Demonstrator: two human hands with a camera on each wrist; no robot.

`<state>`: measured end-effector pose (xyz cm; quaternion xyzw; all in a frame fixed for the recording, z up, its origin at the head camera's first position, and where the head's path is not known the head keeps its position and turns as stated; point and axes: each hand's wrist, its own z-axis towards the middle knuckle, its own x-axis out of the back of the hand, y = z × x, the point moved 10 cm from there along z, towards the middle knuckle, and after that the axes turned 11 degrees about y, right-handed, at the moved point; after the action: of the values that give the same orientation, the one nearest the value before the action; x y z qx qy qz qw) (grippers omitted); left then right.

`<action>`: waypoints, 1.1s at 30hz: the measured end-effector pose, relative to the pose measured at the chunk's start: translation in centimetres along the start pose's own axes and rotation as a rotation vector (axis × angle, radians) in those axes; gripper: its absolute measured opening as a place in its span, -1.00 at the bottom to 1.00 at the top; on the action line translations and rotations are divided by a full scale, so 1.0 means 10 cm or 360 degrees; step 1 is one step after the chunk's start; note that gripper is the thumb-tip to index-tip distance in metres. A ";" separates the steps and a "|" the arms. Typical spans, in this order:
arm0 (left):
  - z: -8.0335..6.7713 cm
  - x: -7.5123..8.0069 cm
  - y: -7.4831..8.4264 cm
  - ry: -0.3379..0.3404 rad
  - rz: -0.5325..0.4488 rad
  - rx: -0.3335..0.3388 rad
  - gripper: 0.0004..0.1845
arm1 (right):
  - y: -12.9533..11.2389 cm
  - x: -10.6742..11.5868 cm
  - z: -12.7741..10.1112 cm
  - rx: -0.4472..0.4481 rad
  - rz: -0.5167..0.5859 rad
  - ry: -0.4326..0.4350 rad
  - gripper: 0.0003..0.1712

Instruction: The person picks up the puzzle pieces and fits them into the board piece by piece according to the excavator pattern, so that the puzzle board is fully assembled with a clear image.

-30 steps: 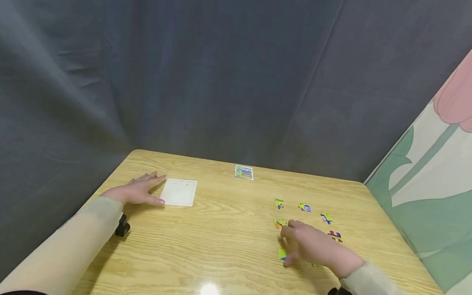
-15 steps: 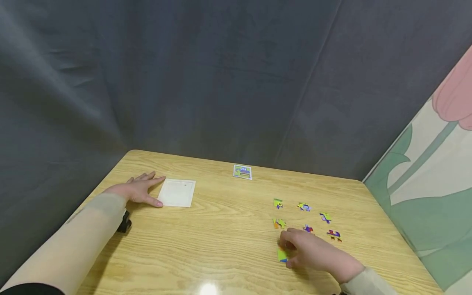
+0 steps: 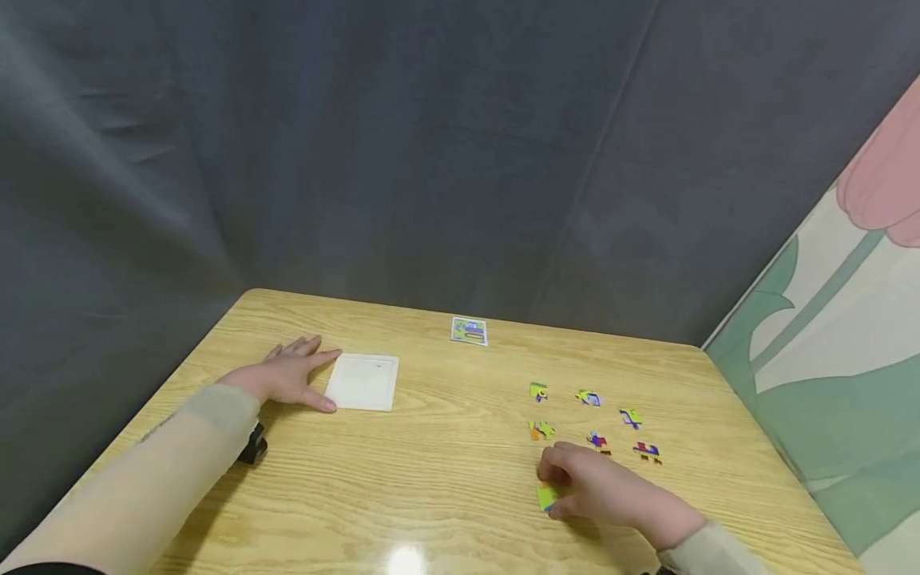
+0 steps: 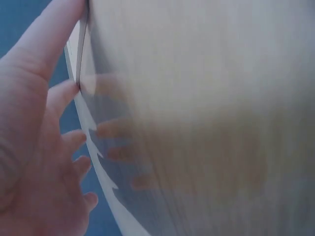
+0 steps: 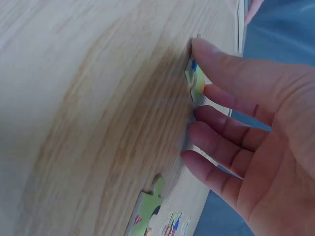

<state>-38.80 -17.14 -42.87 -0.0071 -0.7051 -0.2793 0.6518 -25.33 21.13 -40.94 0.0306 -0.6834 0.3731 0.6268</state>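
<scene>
Puzzle pc (image 3: pixel 545 498) — btwn thumb (image 5: pixel 236 71) & index (image 5: pixel 234 102) | R grip (image 3: pixel 600 491): pinching it | L grip (image 3: pixel 287 377): loose, splayed

On the counter (image 3: pixel 431 455), a tray (image 3: pixel 362 382) lies left, beside the left hand (image 3: pixel 290 378). Puzzle pieces (image 3: pixel 598 442) lie right, by the right hand (image 3: pixel 595 482). A card (image 3: pixel 469 331) lies between, farther back.

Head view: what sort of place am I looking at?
Probably a small curtained-off work area, though the wider room is out of view: a wooden table, a dark curtain behind it, and loose puzzle pieces on the tabletop.
</scene>
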 end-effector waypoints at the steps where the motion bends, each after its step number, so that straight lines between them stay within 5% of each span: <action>1: 0.00 -0.03 0.08 0.0006 0.0032 -0.0017 0.20 | 0.00 0.00 0.01 0.0006 0.0000 0.0006 -0.58; 9: 0.04 -0.29 0.81 0.0005 0.0233 -0.0209 0.21 | -0.01 -0.02 0.04 -0.0013 0.0048 -0.0011 -0.58; 15: 0.04 -0.47 1.14 0.0009 0.0380 -0.0238 0.23 | -0.02 -0.03 0.10 -0.0025 0.0134 -0.0035 -0.57; 21: 0.06 -0.53 1.24 0.0000 0.0394 -0.0220 0.24 | -0.09 -0.05 0.31 -0.0149 0.0459 -0.0084 -0.75; 28: 0.06 -0.53 1.16 -0.0069 0.0250 -0.0149 0.15 | -0.31 -0.01 1.03 -0.0217 0.0764 0.0090 -0.87; 33: 0.06 -0.55 1.18 -0.0088 0.0202 -0.0141 0.11 | -0.36 -0.23 1.46 -0.0315 0.0833 0.0191 -0.87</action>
<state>-34.15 -4.99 -43.39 -0.0883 -0.7079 -0.2679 0.6476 -35.22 9.56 -40.32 -0.2303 -0.6629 0.4548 0.5483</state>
